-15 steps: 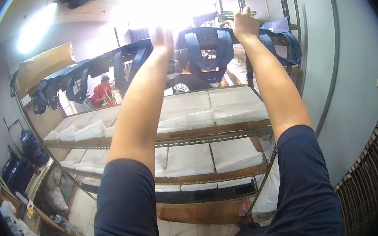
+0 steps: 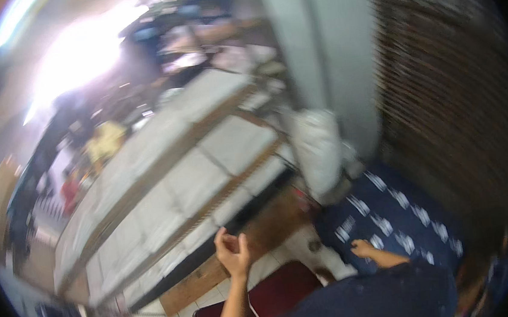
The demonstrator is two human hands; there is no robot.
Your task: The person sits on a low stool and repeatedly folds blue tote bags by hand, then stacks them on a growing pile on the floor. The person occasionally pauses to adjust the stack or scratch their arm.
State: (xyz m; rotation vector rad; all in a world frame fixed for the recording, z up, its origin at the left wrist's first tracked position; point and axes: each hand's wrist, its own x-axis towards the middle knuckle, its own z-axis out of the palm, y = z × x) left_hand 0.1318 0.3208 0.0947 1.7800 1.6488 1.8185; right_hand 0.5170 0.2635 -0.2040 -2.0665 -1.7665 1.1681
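Observation:
My left hand (image 2: 232,256) is raised in front of the shelving with thumb and fingers apart, and nothing shows in it. Farther right, my right hand (image 2: 368,249) reaches over a spread of dark navy cloth pieces (image 2: 392,216) with rows of white prints, which look like overlapping bags. Its fingers are small and smeared, so I cannot tell whether they grip the cloth or only hover at its left edge.
A metal rack (image 2: 210,207) holds stacks of white sheets (image 2: 174,180) on several levels. Dark red chair seats (image 2: 283,289) stand close in front of me. A white sack (image 2: 318,150) leans by the grey wall (image 2: 341,48). A slatted brown shutter (image 2: 440,76) rises at right. People are blurred beyond the rack.
The view has swung down and to the right. Both hands have come down from the navy bags along the rack's top; the right one is now at the printed navy cloth.

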